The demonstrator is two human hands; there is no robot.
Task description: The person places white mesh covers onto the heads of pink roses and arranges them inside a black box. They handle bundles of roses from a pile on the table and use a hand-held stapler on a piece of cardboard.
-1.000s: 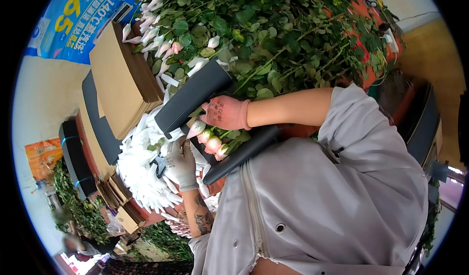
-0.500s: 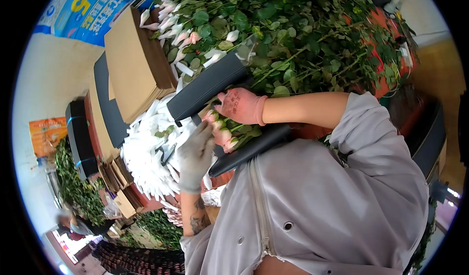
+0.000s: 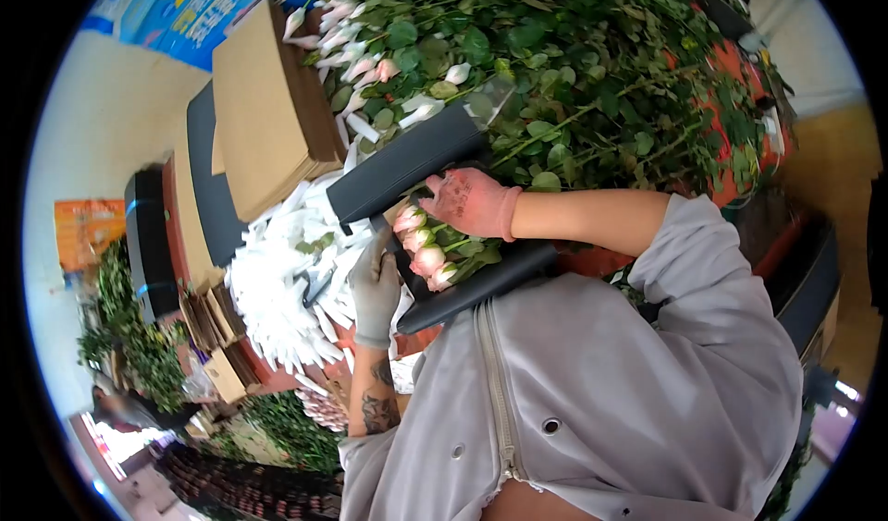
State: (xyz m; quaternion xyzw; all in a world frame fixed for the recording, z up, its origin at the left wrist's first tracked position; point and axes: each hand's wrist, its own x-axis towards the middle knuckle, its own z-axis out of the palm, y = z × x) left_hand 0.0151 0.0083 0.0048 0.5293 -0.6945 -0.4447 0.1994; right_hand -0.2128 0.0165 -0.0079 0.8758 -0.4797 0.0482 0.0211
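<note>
Your right hand (image 3: 472,204), in a pink glove, bends over the leafy stems of a short row of pink roses (image 3: 428,260), its fingertips beside the topmost bloom; whether it grasps the stems or only rests on them, you cannot tell from this view. The roses lie near the tabletop's (image 3: 587,260) near edge, between two black padded bars, blooms turned towards your left hand (image 3: 375,290). The upper bar (image 3: 407,165) slants above the blooms; the lower bar (image 3: 476,290) sits just in front of your grey top (image 3: 629,373).

Your left hand, in a pale grey glove, is raised just left of the roses with its fingers pointing away from you, beside a heap of white tubes (image 3: 277,290). Its fingertips are partly lost against the pale heap, so whether it grasps anything is unclear.

The heap spreads towards the tabletop's left edge. Beyond it, near the far left corner, stands a stack of brown cardboard (image 3: 264,114). Leafy stems (image 3: 592,68) cover the far and right parts of the tabletop, with white-wrapped buds (image 3: 457,73) along their left side
</note>
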